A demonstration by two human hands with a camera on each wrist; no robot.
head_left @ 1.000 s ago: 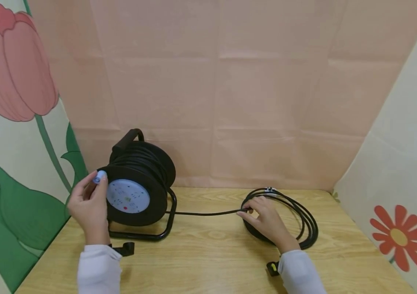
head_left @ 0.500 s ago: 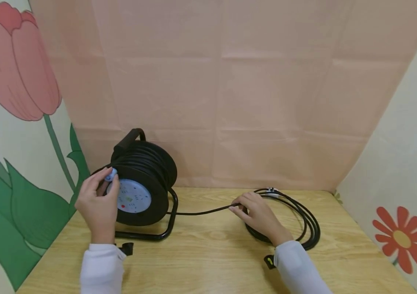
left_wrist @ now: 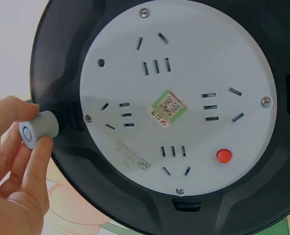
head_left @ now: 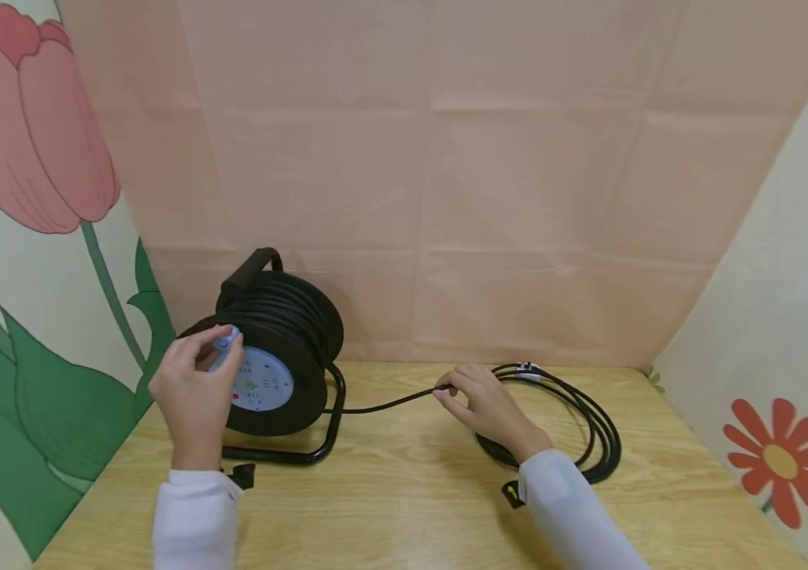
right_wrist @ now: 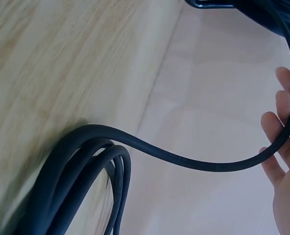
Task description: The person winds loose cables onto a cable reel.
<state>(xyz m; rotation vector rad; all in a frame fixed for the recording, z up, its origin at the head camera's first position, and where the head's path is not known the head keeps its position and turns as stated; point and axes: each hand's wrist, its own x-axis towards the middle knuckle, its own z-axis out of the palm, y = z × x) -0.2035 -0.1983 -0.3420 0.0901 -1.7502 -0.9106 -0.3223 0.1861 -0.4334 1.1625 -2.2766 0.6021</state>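
A black cable reel (head_left: 282, 317) stands upright on its tubular frame at the left of the table. Its pale round face carries several socket outlets (left_wrist: 169, 112) and a red button (left_wrist: 224, 155). My left hand (head_left: 193, 380) pinches the small light-blue crank knob (left_wrist: 39, 129) at the reel's rim, between thumb and fingers. To the right, my right hand (head_left: 485, 412) holds the black cable (head_left: 389, 404) between thumb and fingers, above the table. From there the cable slopes down leftward to the reel's lower side. Behind and right of that hand lies a loose cable coil (head_left: 606, 443).
The wooden table (head_left: 404, 507) meets a pink sheet (head_left: 418, 198) behind it. Flower-painted panels flank both sides, with a tulip (head_left: 40, 134) left and a red flower (head_left: 777, 463) right. A white label (head_left: 528, 374) sits on the coil's far side.
My left hand and the knob have moved rightward and slightly up along the reel's rim. My right hand has shifted left and up with the cable, which now slopes more.
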